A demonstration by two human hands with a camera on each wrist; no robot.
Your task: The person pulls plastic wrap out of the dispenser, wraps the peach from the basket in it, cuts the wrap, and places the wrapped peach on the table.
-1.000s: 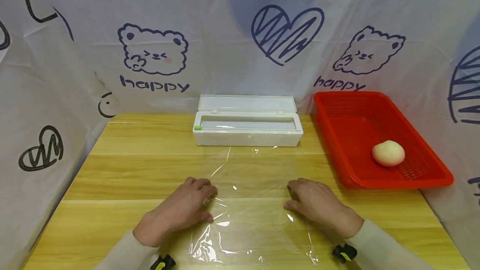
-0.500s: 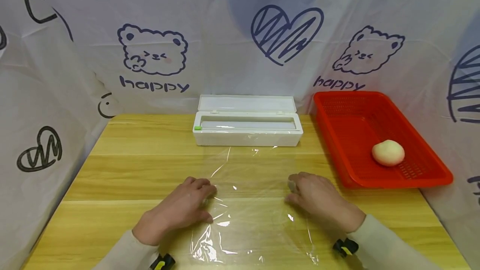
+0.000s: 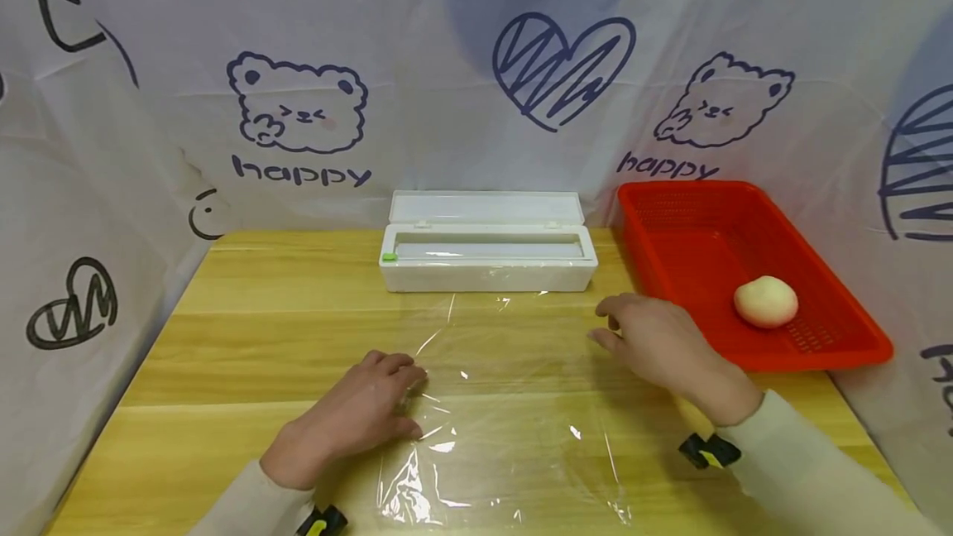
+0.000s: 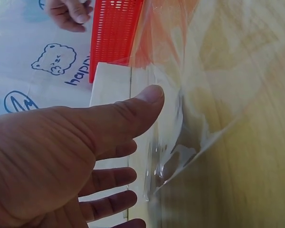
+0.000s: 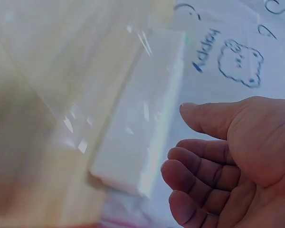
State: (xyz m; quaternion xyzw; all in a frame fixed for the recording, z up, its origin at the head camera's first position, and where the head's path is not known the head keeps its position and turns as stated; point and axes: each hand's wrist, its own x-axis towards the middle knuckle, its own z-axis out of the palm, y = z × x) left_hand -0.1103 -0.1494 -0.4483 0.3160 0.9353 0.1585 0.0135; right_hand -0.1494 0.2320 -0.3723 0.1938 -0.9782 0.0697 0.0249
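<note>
Clear film [image 3: 502, 424] has, I see, the left hand [image 3: 361, 408] at its nine o'clock, fingers wide, the right hand [image 3: 663, 344] at two, fingers loosely bent.

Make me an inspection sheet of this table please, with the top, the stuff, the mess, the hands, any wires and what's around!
Surface: wood-grain tabletop, with clear plastic wrap spread over its middle.
Job's things: white wrap dispenser, lid raised, the wrap running out towards the person; red plastic basket holding a pale, peach-like fruit.
Clutter: nothing seen.
Hands: left hand at the wrap's left edge, fingers relaxed; right hand near the basket, fingers loosely curled, holding nothing.
Cables: nothing seen.
Surroundings: white cloth backdrop printed with bears, hearts and "happy".
</note>
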